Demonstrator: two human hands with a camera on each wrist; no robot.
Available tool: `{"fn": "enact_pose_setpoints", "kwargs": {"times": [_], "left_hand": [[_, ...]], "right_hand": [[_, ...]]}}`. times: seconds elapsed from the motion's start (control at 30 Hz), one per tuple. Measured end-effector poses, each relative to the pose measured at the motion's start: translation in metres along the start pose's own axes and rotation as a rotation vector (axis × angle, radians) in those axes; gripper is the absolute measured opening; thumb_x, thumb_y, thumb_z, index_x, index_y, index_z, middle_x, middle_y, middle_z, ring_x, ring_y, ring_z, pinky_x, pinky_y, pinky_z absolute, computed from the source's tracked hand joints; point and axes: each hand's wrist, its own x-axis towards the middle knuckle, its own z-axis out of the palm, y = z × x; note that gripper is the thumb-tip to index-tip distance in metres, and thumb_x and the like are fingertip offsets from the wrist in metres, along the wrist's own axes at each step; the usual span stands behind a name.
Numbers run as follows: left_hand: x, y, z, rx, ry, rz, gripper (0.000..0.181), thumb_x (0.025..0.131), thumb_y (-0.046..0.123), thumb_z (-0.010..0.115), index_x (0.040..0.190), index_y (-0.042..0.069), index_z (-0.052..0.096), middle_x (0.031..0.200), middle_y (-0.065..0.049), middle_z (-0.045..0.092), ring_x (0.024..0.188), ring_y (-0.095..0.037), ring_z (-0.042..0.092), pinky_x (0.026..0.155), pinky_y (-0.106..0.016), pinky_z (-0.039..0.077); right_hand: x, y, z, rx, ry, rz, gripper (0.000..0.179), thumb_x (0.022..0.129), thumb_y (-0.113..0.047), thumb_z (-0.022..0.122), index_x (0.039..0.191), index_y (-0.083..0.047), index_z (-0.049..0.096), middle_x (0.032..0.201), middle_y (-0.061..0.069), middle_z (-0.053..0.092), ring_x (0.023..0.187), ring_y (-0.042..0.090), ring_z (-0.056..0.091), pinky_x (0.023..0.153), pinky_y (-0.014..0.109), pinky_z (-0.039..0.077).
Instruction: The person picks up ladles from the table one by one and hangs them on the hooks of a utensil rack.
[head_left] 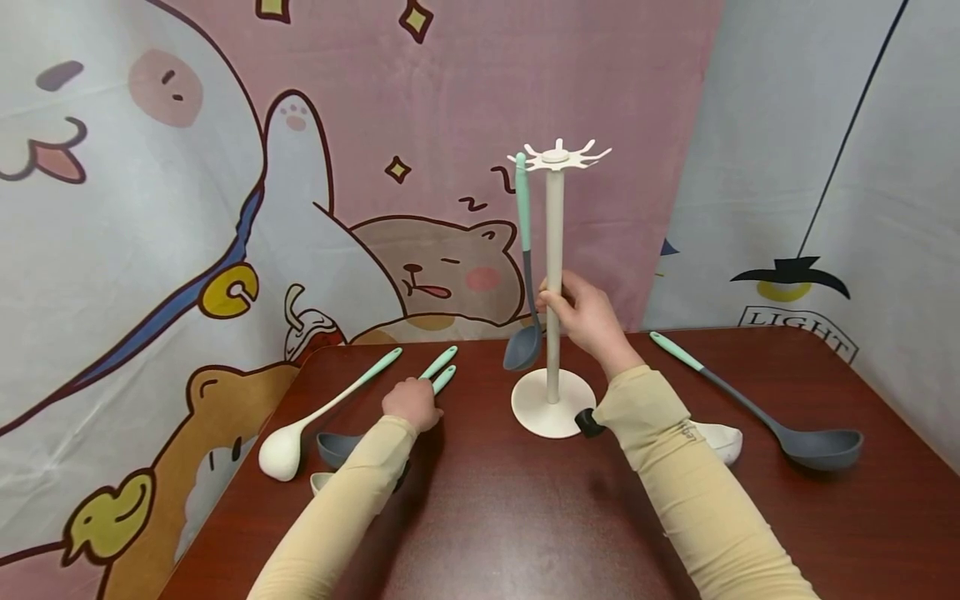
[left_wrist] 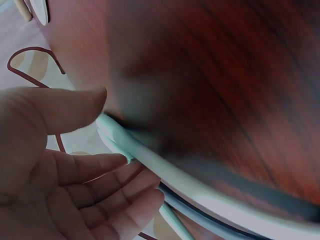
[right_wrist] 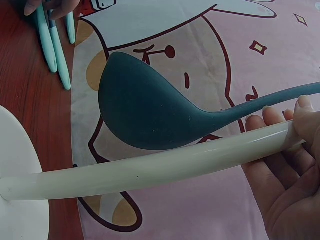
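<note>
My right hand [head_left: 592, 321] grips the pole of a white utensil stand [head_left: 554, 350], thumb and fingers round it. A grey ladle [head_left: 522, 346] with a mint handle hangs from one of the stand's hooks; its bowl [right_wrist: 145, 107] is beside the pole in the right wrist view. My left hand [head_left: 411, 403] is low over two utensils lying side by side. In the left wrist view its thumb stands apart from the fingers, which are at a white utensil's mint-ended handle [left_wrist: 116, 132] and a dark grey shaft [left_wrist: 200, 212]. My forearm partly hides their heads.
A white ladle [head_left: 281, 452] lies at the table's left, near a grey utensil head [head_left: 339, 448] and a pale one [head_left: 321, 481]. At the right lie a large grey ladle [head_left: 821, 448] and a white utensil [head_left: 722, 442] partly behind my sleeve. A printed cloth [head_left: 465, 100] hangs behind the table.
</note>
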Motion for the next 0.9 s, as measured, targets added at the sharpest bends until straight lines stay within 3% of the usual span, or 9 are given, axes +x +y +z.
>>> {"fn": "enact_pose_setpoints", "kwargs": {"times": [0.3,0.53,0.9], "left_hand": [[0.0090,-0.0016,0.0050,0.009,-0.004,-0.017,0.023,0.086,0.023,0.074,0.098,0.003,0.071,0.088,-0.014,0.062,0.082,-0.033,0.064,0.064,-0.050,0.055],[0.0080,0.0008,0.0013,0.019,-0.014,-0.036,0.009,0.090,0.012,0.067,0.095,0.005,0.071,0.085,-0.012,0.065,0.077,-0.029,0.065,0.060,-0.048,0.055],[0.0089,0.0020,-0.0002,0.017,-0.021,-0.053,0.012,0.094,0.008,0.061,0.096,0.006,0.073,0.092,-0.014,0.069,0.084,-0.030,0.067,0.065,-0.050,0.055]], "right_hand": [[0.0000,0.0000,-0.0003,0.006,0.000,-0.003,0.019,0.103,-0.023,0.057,0.113,-0.008,0.061,0.103,0.011,0.070,0.098,0.027,0.067,0.080,0.044,0.055],[0.0005,0.0000,-0.0001,0.005,0.003,-0.011,0.018,0.103,-0.023,0.057,0.112,-0.008,0.061,0.102,0.011,0.070,0.098,0.027,0.067,0.081,0.044,0.055],[0.0003,0.0002,0.0003,0.006,0.007,-0.013,0.018,0.103,-0.023,0.057,0.111,-0.008,0.061,0.101,0.010,0.070,0.098,0.027,0.067,0.079,0.043,0.055]]}}
